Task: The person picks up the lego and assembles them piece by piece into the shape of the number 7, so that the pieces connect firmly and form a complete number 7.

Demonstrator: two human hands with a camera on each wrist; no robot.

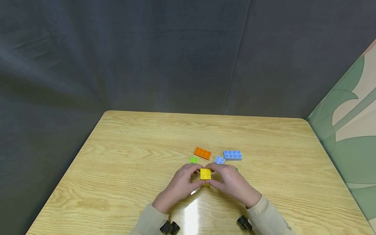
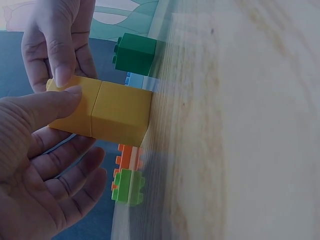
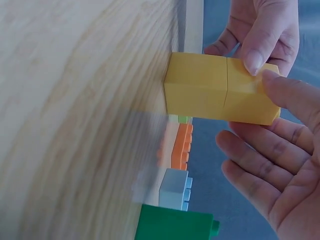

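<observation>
Two yellow toy building bricks (image 1: 205, 174) stand stacked upright on the table in front of me, one joined on top of the other. From the left, my left hand (image 1: 182, 180) pinches the upper yellow brick (image 2: 80, 97) between thumb and fingers. My right hand (image 1: 232, 181) grips that same brick from the other side, its thumb near the left thumb. Below the fingers, the lower yellow brick (image 3: 195, 85) shows bare, its base at the tabletop. A thin seam runs between the two bricks in both wrist views.
Beyond the hands lie an orange brick (image 1: 202, 153), a lime green brick (image 1: 194, 160), a small light blue brick (image 1: 219, 159) and a longer blue brick (image 1: 232, 155). A dark green brick (image 2: 136, 54) stands by the right hand, mostly hidden in the head view. A dark curtain (image 1: 176, 58) hangs behind the wooden table (image 1: 117, 156).
</observation>
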